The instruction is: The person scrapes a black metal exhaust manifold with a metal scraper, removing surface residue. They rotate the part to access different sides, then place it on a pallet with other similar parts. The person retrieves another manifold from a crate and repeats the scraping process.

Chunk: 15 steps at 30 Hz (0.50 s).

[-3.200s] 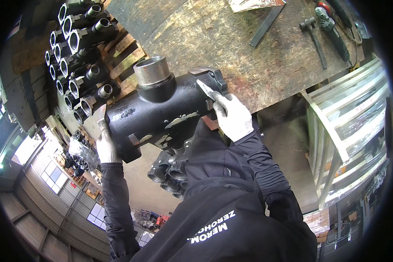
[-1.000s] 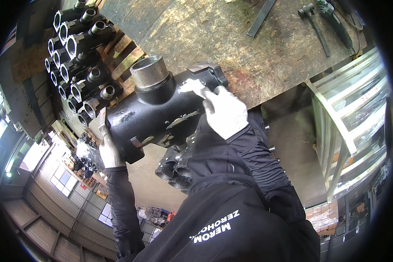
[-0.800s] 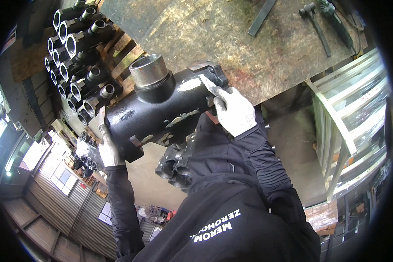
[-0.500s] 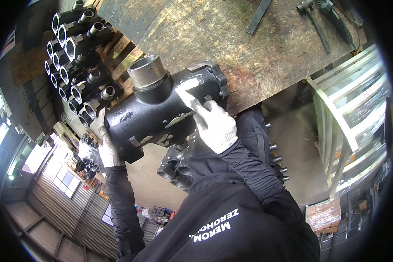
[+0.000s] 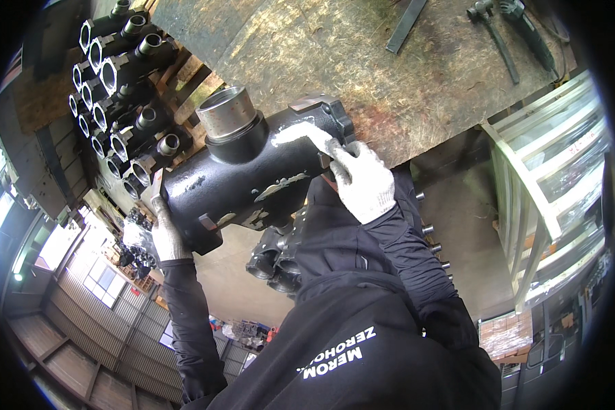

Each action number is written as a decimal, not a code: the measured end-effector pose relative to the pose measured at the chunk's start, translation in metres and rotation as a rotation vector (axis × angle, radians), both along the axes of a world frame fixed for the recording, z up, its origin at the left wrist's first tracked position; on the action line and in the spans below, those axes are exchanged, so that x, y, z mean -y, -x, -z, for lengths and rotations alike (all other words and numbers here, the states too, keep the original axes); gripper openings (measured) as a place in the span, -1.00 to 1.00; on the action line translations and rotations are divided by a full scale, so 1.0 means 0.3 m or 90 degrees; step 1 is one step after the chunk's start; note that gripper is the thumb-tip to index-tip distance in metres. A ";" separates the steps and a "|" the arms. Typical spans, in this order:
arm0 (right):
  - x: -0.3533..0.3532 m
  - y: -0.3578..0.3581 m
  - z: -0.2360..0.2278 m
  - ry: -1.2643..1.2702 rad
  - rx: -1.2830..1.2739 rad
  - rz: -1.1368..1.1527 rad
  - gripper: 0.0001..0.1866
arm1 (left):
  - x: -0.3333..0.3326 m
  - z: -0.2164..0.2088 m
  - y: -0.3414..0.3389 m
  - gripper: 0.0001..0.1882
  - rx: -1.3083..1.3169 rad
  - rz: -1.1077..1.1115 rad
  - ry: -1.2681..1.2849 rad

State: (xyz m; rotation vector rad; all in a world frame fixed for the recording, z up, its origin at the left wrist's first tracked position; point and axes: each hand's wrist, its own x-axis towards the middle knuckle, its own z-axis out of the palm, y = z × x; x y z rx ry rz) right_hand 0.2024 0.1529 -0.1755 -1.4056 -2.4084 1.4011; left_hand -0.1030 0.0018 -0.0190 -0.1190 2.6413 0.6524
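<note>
A: What's the big piece made of?

B: Black-coated metal, by the look of it. The housing (image 5: 212,183) is a fat, glossy cylinder with a squared left end and a lumpier right one. A bare metal collar (image 5: 228,121), flecked reddish, stands up from its top. Right of that there's a white smear (image 5: 285,136), and rough pale patches (image 5: 280,186) mark the near side.

A: Where does it lie?

B: In front of the person, at the near edge of the table (image 5: 307,61), whose board is stained and scuffed. I can't see what bears its weight.

A: Any containers?

B: A pale slatted crate (image 5: 519,180) on the right, with clear film (image 5: 560,152) across it; its contents are too unclear to name. The collar's round mouth faces up.

A: And the hands?

B: Both in knit gloves. The left hand (image 5: 167,236) rests against the housing's left end; how tightly it's closed I cannot tell. The right hand (image 5: 363,181) has its fingers narrowed around a slim white tool (image 5: 320,139), whose tip meets the smear.
</note>
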 end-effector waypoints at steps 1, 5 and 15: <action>0.001 -0.002 -0.001 -0.005 0.011 0.017 -0.60 | -0.005 0.004 -0.001 -0.03 -0.004 -0.002 -0.036; -0.011 -0.017 0.007 -0.010 0.010 0.056 -0.59 | -0.017 -0.001 -0.006 -0.03 -0.009 0.014 -0.022; -0.030 -0.051 0.038 0.010 -0.030 0.013 -0.60 | -0.025 -0.022 0.013 -0.04 -0.019 0.017 0.071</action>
